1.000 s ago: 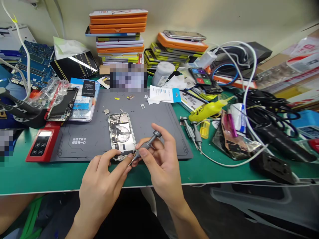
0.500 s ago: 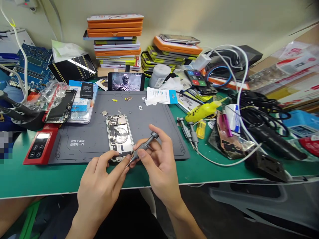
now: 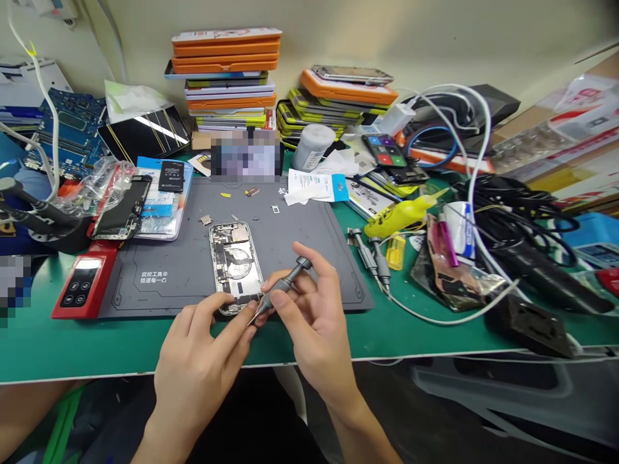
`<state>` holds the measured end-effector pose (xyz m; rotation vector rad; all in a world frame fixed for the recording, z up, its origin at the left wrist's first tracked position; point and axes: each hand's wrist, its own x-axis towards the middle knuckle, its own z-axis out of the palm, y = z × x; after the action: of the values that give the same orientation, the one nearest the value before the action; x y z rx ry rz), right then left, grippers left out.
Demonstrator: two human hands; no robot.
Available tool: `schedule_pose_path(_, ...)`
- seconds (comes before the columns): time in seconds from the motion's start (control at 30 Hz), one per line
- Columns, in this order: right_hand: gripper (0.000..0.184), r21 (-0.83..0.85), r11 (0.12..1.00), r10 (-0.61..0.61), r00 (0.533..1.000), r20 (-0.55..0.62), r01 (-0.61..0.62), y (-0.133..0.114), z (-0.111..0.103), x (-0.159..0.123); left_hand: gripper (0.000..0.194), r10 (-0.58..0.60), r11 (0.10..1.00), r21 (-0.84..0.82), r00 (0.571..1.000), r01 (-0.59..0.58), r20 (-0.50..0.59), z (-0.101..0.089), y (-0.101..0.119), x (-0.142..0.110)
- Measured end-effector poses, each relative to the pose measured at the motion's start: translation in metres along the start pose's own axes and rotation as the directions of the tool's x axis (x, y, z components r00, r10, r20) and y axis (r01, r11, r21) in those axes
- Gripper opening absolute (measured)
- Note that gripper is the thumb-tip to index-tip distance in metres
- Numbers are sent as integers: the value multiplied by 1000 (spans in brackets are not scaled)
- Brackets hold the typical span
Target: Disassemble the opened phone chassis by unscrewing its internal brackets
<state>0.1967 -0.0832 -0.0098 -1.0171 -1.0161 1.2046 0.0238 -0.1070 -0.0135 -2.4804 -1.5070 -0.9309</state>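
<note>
An opened phone [image 3: 236, 248] with bare internal parts lies on the grey work mat [image 3: 300, 238], its lower end nearest me. My left hand [image 3: 203, 354] is closed around that lower end, with a fingertip on the lower left corner. Its other fingertips are near the screwdriver's tip. Held slantwise in my right hand [image 3: 316, 322] is a grey precision screwdriver [image 3: 283, 283]. One finger of that hand presses the cap on top, and the thumb and other fingers grip the shaft. The tip points down at the phone's bottom edge; its exact contact is hidden by the left fingers.
Small loose parts, including a SIM tray [image 3: 275, 209], lie on the mat. A red control unit [image 3: 83, 283] adjoins its left side. A removed screen [image 3: 120, 209] and battery [image 3: 171, 175] lie behind. More screwdrivers [image 3: 372, 258], a yellow bottle [image 3: 401, 216] and cables crowd the right.
The whole view has shifted slightly, so things appear a little further right. Both hands, the screwdriver and the phone keep nearly the same positions relative to each other.
</note>
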Motion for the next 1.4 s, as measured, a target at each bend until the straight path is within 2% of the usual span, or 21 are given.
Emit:
schedule_pose_path(0.63, 48, 6, 1000, -27, 1000, 14, 27, -3, 2, 1, 32, 10, 1000, -11, 1000, -10, 17, 0, -2, 0)
schedule_pose_path(0.87, 51, -48, 999, -15, 1000, 3, 15, -3, 0, 0, 32, 1, 1000, -8, 1000, -1, 17, 0, -1, -1)
schedule_pose_path(1.4, 49, -3, 1000, -15, 1000, 2, 15, -3, -1, 0, 30, -11, 1000, -8, 999, 12, 36, 0, 0, 0)
